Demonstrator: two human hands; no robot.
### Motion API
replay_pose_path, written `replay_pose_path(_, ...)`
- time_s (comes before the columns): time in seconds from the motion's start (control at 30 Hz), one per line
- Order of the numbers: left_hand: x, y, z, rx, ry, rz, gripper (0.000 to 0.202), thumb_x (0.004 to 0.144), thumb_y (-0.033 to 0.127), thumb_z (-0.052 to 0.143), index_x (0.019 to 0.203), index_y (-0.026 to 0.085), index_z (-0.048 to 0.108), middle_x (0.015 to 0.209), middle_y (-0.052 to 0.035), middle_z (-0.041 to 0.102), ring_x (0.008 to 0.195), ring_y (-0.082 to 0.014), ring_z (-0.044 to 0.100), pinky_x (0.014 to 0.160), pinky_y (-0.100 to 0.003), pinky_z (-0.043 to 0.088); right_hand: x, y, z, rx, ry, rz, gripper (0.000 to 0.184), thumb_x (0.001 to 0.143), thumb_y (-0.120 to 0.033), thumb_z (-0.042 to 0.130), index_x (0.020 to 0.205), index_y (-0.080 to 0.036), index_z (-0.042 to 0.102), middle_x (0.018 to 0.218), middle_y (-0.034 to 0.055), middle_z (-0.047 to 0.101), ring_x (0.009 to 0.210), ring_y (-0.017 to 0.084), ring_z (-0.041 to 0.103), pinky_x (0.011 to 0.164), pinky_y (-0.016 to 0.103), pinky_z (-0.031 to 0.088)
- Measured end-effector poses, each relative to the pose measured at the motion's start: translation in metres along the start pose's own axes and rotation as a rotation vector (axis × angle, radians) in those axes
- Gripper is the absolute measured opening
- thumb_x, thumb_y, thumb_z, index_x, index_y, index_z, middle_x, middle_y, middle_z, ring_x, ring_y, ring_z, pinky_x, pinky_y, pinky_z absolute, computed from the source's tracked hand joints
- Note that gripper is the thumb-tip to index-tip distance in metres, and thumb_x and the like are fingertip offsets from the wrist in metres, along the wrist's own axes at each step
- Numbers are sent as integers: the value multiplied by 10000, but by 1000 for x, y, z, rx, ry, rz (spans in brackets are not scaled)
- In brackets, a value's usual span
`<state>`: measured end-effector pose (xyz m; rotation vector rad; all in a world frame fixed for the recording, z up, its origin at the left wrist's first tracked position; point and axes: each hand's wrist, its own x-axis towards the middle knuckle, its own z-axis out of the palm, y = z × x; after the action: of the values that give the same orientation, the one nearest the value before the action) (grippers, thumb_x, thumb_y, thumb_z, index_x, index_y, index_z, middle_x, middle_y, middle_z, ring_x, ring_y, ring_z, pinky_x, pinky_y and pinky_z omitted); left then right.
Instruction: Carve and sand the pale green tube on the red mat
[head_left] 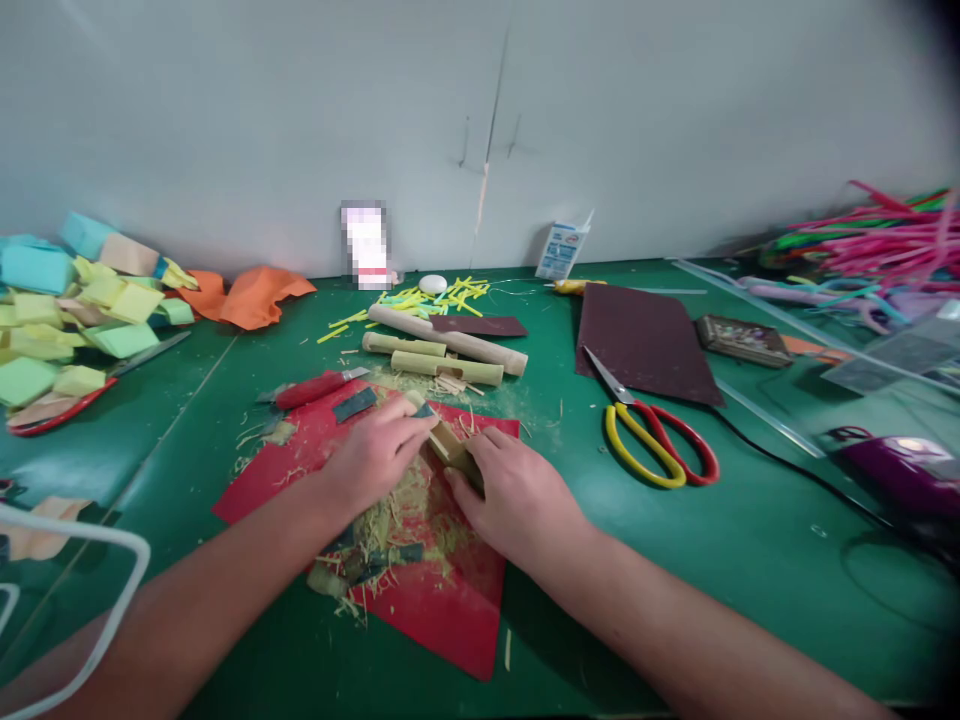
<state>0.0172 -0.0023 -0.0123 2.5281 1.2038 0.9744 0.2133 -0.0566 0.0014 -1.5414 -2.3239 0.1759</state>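
Note:
My right hand (517,490) is closed around a short bamboo piece (448,443) with a slot cut along it, above a red sheet. My left hand (382,445) pinches a small dark scrap of sandpaper (424,410) at the far end of that bamboo. Shavings and dust (405,510) cover the red sheet (450,630) beneath both hands. Another dark scrap (355,404) lies just beyond my left hand, beside a red-handled knife (311,390). Two cut bamboo pieces (450,368) and a longer pale stick (480,348) lie behind the hands.
Scissors (652,440) with yellow and red handles lie right, their blades over a dark maroon sheet (645,340). Folded paper pieces (112,310) are heaped left near orange cloth (262,297). A purple computer mouse (907,470), its cable and pink strips (885,240) sit far right.

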Motion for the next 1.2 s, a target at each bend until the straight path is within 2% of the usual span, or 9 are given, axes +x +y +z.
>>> replay_pose_path(0.23, 0, -3, -2, 21, 11, 26, 240, 937, 256, 458, 1027, 174, 665, 830, -32, 566, 760, -122, 563, 711, -234, 465, 1, -1, -2, 0, -35, 28, 137, 839, -275, 519, 870, -152, 573, 871, 71, 606, 783, 189, 560, 640, 301, 409)
replay_pose_path(0.3, 0, -5, -3, 47, 46, 5, 236, 935, 259, 462, 1013, 172, 667, 831, -34, 564, 764, -128, 564, 709, -239, 465, 1, -2, -3, -5, -38, 30, 136, 841, -284, 519, 856, -159, 571, 873, 69, 606, 786, 189, 559, 638, 300, 410)
replay_pose_path(0.43, 0, -4, -2, 30, -12, 17, 242, 941, 255, 448, 1039, 186, 659, 836, -33, 562, 786, -127, 566, 716, -234, 466, 0, -2, -2, -19, -22, 18, 126, 825, -274, 541, 865, -158, 572, 867, 67, 606, 792, 189, 558, 639, 296, 411)
replay_pose_path(0.57, 0, -1, -1, 26, 38, 0, 241, 938, 270, 455, 1007, 177, 668, 829, -39, 564, 765, -130, 564, 702, -239, 471, 0, -2, -2, -33, 1, 18, 130, 818, -280, 553, 877, -166, 570, 873, 63, 605, 801, 191, 559, 647, 298, 415)
replay_pose_path(0.67, 2, -2, -1, 12, 4, 30, 236, 938, 256, 456, 1013, 179, 666, 822, -35, 564, 761, -127, 565, 703, -239, 472, 0, -1, -1, -40, 5, 9, 125, 804, -274, 566, 872, -169, 570, 870, 59, 604, 799, 190, 559, 641, 293, 412)
replay_pose_path(0.83, 4, -7, -2, 35, 51, -40, 216, 922, 231, 481, 994, 158, 672, 829, -42, 570, 753, -132, 564, 699, -253, 469, 1, -1, -3, -39, 9, 26, 144, 807, -298, 562, 868, -167, 573, 873, 53, 599, 796, 187, 562, 638, 292, 404)
replay_pose_path(0.97, 3, -7, 0, 14, 52, -23, 216, 917, 206, 486, 1029, 162, 665, 848, -48, 580, 782, -136, 574, 716, -253, 475, 1, -1, -4, -44, -10, 54, 161, 805, -326, 542, 853, -177, 578, 844, 45, 601, 746, 179, 559, 596, 293, 384)
replay_pose_path(1.07, 4, -9, -1, 26, 66, -19, 218, 915, 207, 487, 1037, 174, 664, 853, -48, 587, 797, -143, 579, 736, -263, 480, 1, -1, -3, -76, 14, 40, 135, 800, -297, 519, 831, -177, 573, 825, 49, 594, 736, 179, 547, 586, 294, 379)
replay_pose_path(1.2, 5, -14, -2, 38, 89, -55, 239, 914, 214, 489, 1085, 176, 651, 866, -49, 587, 807, -147, 581, 751, -270, 483, 2, 1, -2, -125, 73, -15, 77, 765, -222, 542, 815, -167, 562, 840, 70, 582, 810, 203, 536, 659, 305, 410)
